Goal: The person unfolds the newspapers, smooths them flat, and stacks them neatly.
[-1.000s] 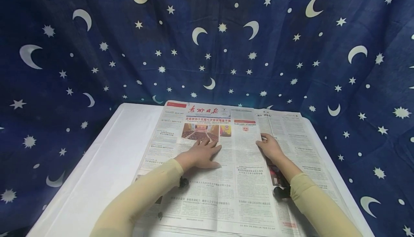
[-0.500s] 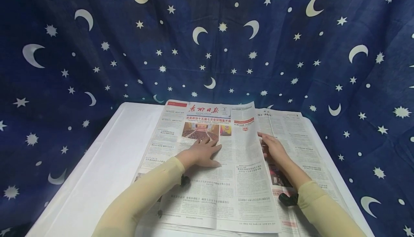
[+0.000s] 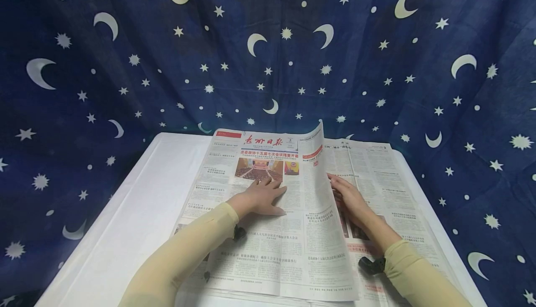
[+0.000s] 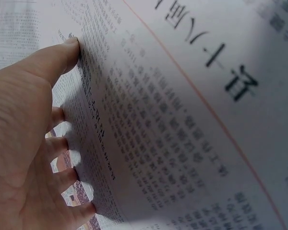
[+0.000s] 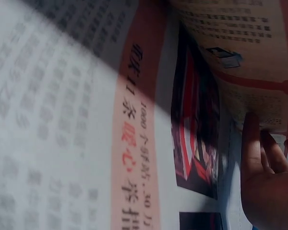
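Observation:
A newspaper (image 3: 276, 232) with a red masthead and a colour photo lies on the table. My left hand (image 3: 261, 197) rests on its front page with the fingers spread, just below the photo; the left wrist view shows thumb and fingertips on the print. The right-hand part of that page stands curled up off the sheet beneath. At this raised edge is my right hand (image 3: 351, 200), fingers fairly straight and touching the page's underside, as the right wrist view also shows. Parts of the right fingertips are hidden by the page in the head view.
Under the lifted page, another newspaper page (image 3: 389, 195) with photos and a red headline strip extends right. A white table (image 3: 138, 195) shows on the left. Behind it hangs a dark blue curtain (image 3: 234, 42) with moons and stars.
The page's right side has risen and curled leftward, uncovering more of the page below. My right hand has gone from gripping the edge to touching its underside, moving slightly left. My left hand stays put.

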{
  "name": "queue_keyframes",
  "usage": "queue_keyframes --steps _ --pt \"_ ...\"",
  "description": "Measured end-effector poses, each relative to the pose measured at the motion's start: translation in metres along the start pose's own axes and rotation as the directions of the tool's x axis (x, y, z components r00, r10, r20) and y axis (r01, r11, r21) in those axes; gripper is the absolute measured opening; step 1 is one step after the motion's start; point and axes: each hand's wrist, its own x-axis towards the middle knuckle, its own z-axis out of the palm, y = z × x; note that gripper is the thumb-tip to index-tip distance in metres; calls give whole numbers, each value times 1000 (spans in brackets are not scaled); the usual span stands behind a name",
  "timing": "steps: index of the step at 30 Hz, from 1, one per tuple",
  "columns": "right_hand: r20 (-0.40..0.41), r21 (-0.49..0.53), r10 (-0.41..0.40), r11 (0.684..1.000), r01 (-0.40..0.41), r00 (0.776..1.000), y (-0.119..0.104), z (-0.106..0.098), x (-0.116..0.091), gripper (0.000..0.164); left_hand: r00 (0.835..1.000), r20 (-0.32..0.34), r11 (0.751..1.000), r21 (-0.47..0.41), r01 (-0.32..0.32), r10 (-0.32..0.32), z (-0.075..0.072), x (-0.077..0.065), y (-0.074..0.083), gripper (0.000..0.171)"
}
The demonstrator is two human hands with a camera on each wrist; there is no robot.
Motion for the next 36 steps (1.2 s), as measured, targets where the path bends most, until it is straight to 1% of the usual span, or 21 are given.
queue_keyframes --steps 3,6,14,18,21,23,25,27,29,32,34,35,36 --pt "-14 11 9 1000 -9 1000 -1 3 0 56 1000 1 1000 1 2 -2 -1 -1 0 85" --pt "-27 -2 12 1000 -12 1000 -1 5 0 57 1000 -3 1000 -4 4 -4 -1 -2 1 85" --pt "-29 -52 -12 999 11 1000 -1 9 0 60 1000 -3 1000 4 1 -1 0 -1 0 86" --pt "-38 -47 -9 999 7 999 0 12 0 61 1000 -6 1000 0 -4 4 1 1 -1 86" --pt "-72 -44 10 999 -13 997 0 15 1 60 1000 -8 1000 -2 -6 6 2 1 -3 86" --pt "-101 -89 9 996 -18 995 0 17 2 62 1000 -10 1000 -8 -6 6 2 1 -3 86" --pt "-129 -162 5 986 -26 992 0 18 3 66 1000 -11 1000 -12 -6 6 1 1 -3 86" --pt "-147 -242 -14 970 -23 989 0 19 4 70 1000 -9 1000 -23 -2 2 0 0 -2 85" --pt "-157 -299 -32 954 -17 987 -1 20 5 73 1000 1 999 -39 7 -7 -2 0 0 83" --pt "-151 -341 -67 940 12 986 -2 20 6 72 1000 4 995 -95 20 -20 -6 1 2 78" --pt "-143 -369 -86 929 28 986 -3 21 5 69 999 -17 985 -169 25 -28 -7 3 5 75" --pt "-134 -383 -96 923 38 986 -3 22 5 68 999 -35 974 -226 19 -27 -8 4 7 74" --pt "-126 -393 -104 918 46 987 -3 23 5 67 998 -56 955 -295 6 -23 -8 6 10 74"
